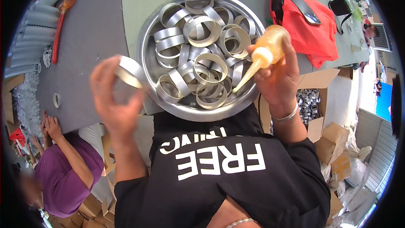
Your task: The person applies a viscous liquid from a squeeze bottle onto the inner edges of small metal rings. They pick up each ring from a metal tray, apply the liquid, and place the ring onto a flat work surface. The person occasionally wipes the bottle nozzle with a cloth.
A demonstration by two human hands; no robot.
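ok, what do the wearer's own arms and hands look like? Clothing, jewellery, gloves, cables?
No gloves on the left hand or right hand. Short, plain black sleeves, bare forearms. Slim silver-coloured bracelet on the right wrist; none visible on the left. No cables or markings seen on either arm. Left hand is motion-blurred, so fine detail there can't be told.

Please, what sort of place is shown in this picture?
Probably a small workshop: a round metal tray heaped with silvery rings, an open cardboard box of small parts, and another person at the left.
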